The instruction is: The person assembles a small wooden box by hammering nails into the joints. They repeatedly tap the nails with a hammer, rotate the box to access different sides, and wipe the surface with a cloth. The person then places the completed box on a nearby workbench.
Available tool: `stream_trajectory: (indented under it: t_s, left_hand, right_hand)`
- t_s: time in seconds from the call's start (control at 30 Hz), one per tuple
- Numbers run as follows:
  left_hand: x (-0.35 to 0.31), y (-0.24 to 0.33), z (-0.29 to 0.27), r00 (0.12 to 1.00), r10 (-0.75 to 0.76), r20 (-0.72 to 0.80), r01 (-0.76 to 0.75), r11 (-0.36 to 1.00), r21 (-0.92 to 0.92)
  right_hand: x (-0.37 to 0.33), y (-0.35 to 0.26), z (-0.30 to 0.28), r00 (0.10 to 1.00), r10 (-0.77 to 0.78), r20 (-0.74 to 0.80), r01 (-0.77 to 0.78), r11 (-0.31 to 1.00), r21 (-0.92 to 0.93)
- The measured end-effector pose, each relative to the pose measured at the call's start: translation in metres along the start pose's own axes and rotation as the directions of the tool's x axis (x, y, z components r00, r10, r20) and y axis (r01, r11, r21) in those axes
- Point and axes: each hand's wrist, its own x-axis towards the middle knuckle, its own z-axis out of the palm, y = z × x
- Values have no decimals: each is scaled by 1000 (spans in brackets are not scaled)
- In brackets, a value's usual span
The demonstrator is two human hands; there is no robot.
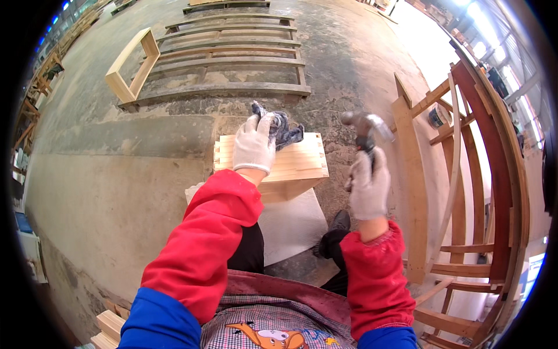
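Note:
My left hand (254, 146), in a white knit glove, rests on top of a pale wooden box frame (302, 164) with finger joints at its ends. Its fingers are closed on a crumpled dark blue-grey rag (283, 131), which lies against the wood. To the right of the frame, my right hand (369, 185), also gloved, grips a claw hammer (367, 127) by its dark handle. The hammer is held up off the wood, its metal head smeared by motion. Beneath the frame lies a white sheet (290, 227) on the floor.
Ahead is a slatted wooden pallet (232, 60), with another box frame (123, 65) standing on its left end. A wooden rack (465, 192) rises close on my right, with a long plank (410, 192) beside it. Wood pieces (110, 326) are stacked at the lower left.

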Motion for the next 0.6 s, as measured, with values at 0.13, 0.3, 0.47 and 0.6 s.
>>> stream_trajectory:
  t_s: [0.13,0.3,0.47,0.6]
  left_hand:
    - [1,0,0,1000,9,14,-9,1000,11]
    - [-2,0,1,1000,23,-6,-23,999,42]
    - [-1,-1,2,1000,29,4,-29,998,48]
    - [-2,0,2,999,35,17,-36,997,73]
  right_hand:
    - [4,6,3,986,128,110,-46,830,-556]
    - [3,10,-4,999,-48,12,49,946,-320]
    - [3,13,-2,994,-10,108,59,888,-457]
    - [13,8,-7,998,14,61,21,847,-531]
